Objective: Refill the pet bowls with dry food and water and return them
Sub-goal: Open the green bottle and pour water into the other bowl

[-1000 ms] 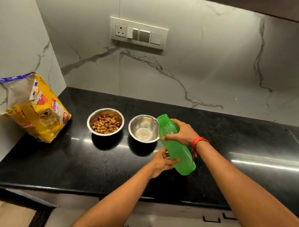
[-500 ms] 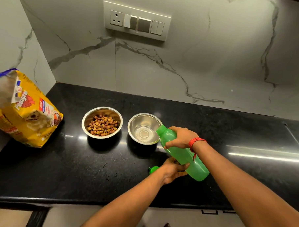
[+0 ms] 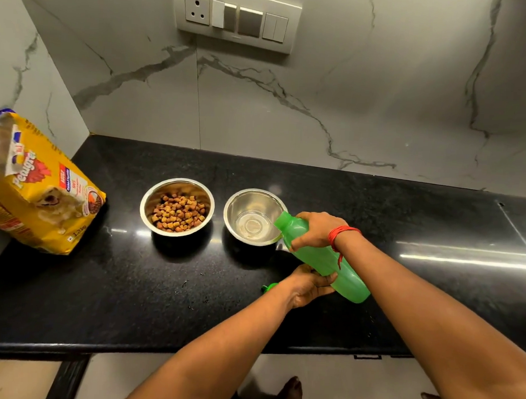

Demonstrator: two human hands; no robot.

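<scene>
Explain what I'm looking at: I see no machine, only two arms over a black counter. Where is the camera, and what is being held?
No robot here: a person works bare-handed, and one wide-angle camera worn on the head looks down, so the arms enter from below. On the black stone counter stand two bowls: the left steel bowl holds brown dry kibble, the right steel bowl has none. A yellow pet-food bag leans against the left wall. The right hand, a red thread at its wrist, grips the neck end of a tilted green plastic bottle; the left hand holds its lower body. The bottle's open mouth sits at the right steel bowl's rim. A small green cap shows beside the left hand.
</scene>
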